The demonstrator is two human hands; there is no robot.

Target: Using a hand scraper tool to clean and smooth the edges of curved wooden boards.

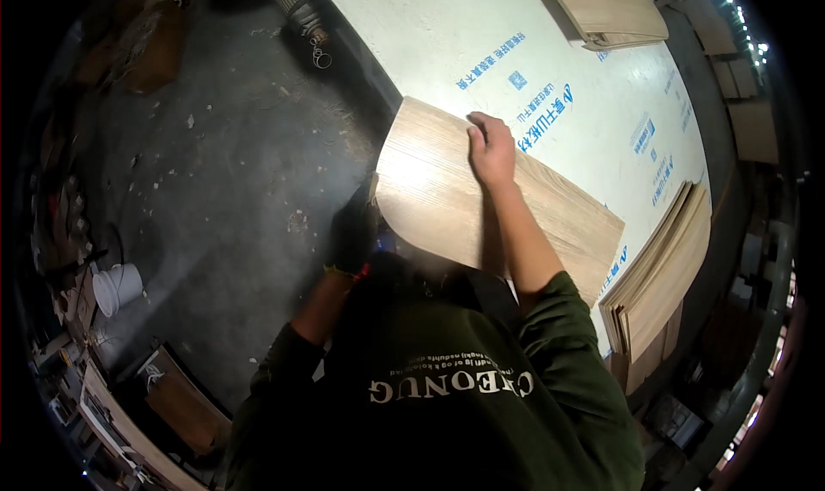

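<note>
Head view: one person, two hands. Right hand (491, 150) lies flat with fingers loosely curled on top of one wooden panel (447, 201), pressing on it near its far edge; it grips nothing. The panel has one rounded end, toward the left, and one straight end, toward the right; it lies on the white table (447, 36), rounded end overhanging the table's left edge above the floor (223, 173). Left hand (354, 231) is dark, possibly gloved, sits just beside the panel's rounded near edge below table level; it is closed around something small with a blue-red glint, cannot tell what, cannot tell how tight. Light haze or dust at that spot.

Other panels: one stack of similar wood sheets (660, 272) at the table's right edge, near the panel's straight end, count within stack unreadable. One more small pile of rounded panels (608, 10) at the far end of the table, well apart from the hands.

Floor: one white bucket (118, 286) at left, one metal coupling with a ring (302, 14) at the top by the table edge, scattered chips. One wooden box (182, 396) at lower left.
</note>
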